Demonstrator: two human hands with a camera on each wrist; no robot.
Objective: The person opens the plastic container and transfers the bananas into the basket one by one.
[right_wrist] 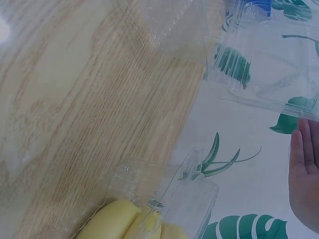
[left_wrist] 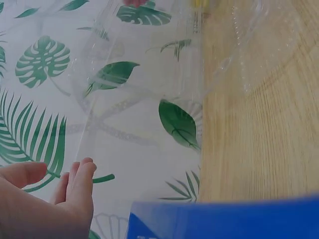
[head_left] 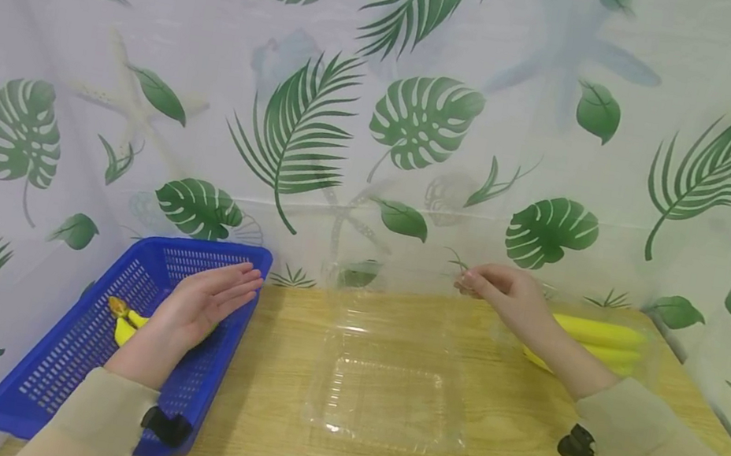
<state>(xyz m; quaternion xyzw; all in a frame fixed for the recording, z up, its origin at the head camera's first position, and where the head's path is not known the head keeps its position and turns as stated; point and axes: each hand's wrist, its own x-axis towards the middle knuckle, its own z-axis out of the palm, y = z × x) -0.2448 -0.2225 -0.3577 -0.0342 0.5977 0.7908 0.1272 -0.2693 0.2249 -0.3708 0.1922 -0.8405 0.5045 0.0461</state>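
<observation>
A clear plastic clamshell box (head_left: 387, 407) lies on the table with its lid (right_wrist: 269, 64) raised upright. My right hand (head_left: 506, 294) pinches the lid's upper right edge between thumb and fingers. Over the blue basket (head_left: 213, 395) is my left hand (head_left: 199, 301), fingers extended and holding nothing. In the left wrist view the left hand (left_wrist: 65, 199) appears apart from the lid. Bananas (head_left: 123, 329) lie in the basket, partly hidden by the left forearm.
At the right back of the table, behind my right forearm, more bananas (head_left: 607, 334) sit in another clear clamshell box (right_wrist: 197, 204). A leaf-patterned sheet (head_left: 425, 126) hangs behind the wooden table (head_left: 272, 452).
</observation>
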